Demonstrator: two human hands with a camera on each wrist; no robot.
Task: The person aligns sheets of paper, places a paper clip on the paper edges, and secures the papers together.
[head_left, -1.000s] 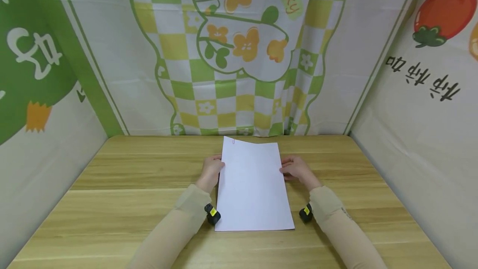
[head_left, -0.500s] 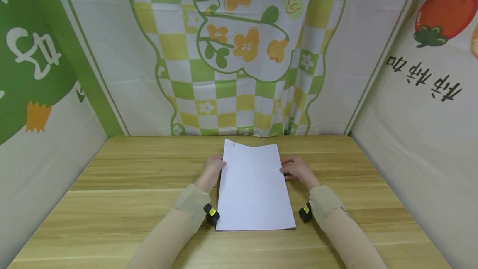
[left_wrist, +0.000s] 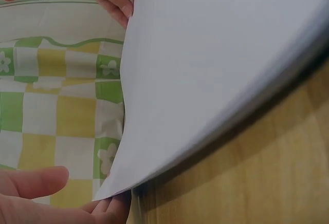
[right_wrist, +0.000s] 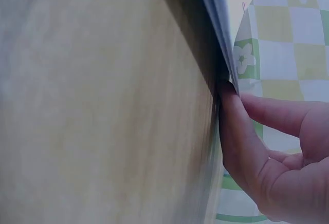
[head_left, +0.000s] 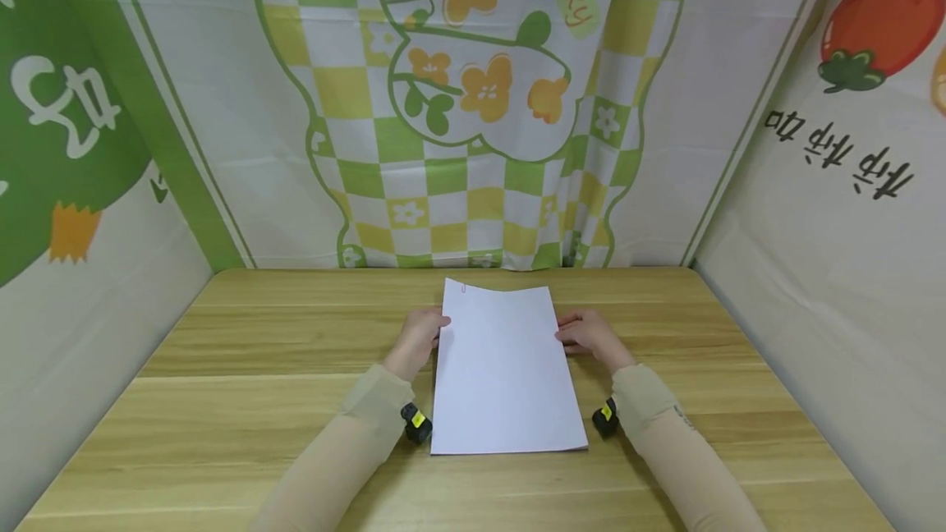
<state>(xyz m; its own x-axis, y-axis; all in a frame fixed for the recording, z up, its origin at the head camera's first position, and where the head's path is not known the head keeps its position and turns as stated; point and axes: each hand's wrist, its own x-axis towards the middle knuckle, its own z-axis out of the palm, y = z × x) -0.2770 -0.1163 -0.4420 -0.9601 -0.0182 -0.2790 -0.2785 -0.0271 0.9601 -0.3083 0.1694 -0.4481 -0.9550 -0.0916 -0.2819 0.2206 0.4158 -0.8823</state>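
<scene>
A stack of white paper sheets (head_left: 506,376) lies lengthwise in the middle of the wooden table, its far edge bowed. Near its far left corner is a small red paperclip-shaped mark (head_left: 464,288). My left hand (head_left: 420,337) is at the left edge; in the left wrist view its fingertips (left_wrist: 119,206) are under the sheets and the thumb is raised apart from them. At the right edge my right hand (head_left: 591,337) pinches the stack between thumb and fingers, as the right wrist view shows. The fingers beneath the paper are partly hidden.
The wooden table (head_left: 259,433) runs back to a checked green, yellow and white curtain (head_left: 473,212). Printed cloth walls stand at left and right. A small black camera (head_left: 417,424) is on the left wrist, another black camera (head_left: 605,419) on the right.
The paper stack has shifted slightly right and its far edge slightly nearer me; the bow in that edge is shallower. Both hands stay almost in place at the sides.
</scene>
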